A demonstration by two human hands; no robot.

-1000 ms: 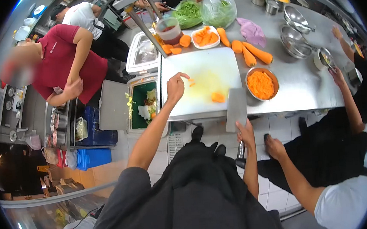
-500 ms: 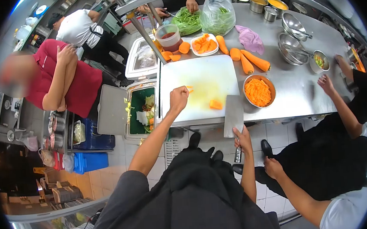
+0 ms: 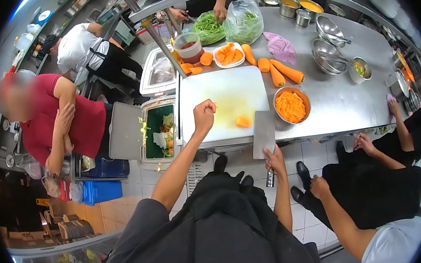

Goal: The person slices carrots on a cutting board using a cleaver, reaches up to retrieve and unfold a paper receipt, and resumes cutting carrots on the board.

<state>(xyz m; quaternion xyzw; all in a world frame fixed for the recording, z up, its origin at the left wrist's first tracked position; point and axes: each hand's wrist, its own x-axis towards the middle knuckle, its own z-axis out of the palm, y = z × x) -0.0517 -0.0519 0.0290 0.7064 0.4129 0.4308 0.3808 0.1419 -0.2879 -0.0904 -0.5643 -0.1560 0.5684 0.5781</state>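
My right hand [image 3: 275, 161] grips the handle of a cleaver [image 3: 263, 134], whose broad blade lies by the board's front right corner. Above the left part of the white cutting board [image 3: 227, 88], my left hand [image 3: 204, 116] is closed. A trace of orange shows at its fingers, but what they hold is hidden. One carrot chunk [image 3: 243, 122] rests on the board, left of the blade. Right of the board stands a metal bowl of shredded carrot [image 3: 291, 106]. Behind it lie whole carrots [image 3: 287, 71], near a white dish of carrot pieces [image 3: 229, 55].
An open bin [image 3: 160, 138] with food scraps stands left of the board. A purple cloth [image 3: 280, 47], metal bowls [image 3: 327, 55] and pots [image 3: 290, 7] occupy the counter. A co-worker's hand [image 3: 220, 13] touches green vegetables [image 3: 208, 28]. Other people stand left and right.
My left hand now covers the carrot shreds that showed beside it. The cleaver stays in my right hand. The view has shifted slightly, and the co-worker at the right has lowered a hand.
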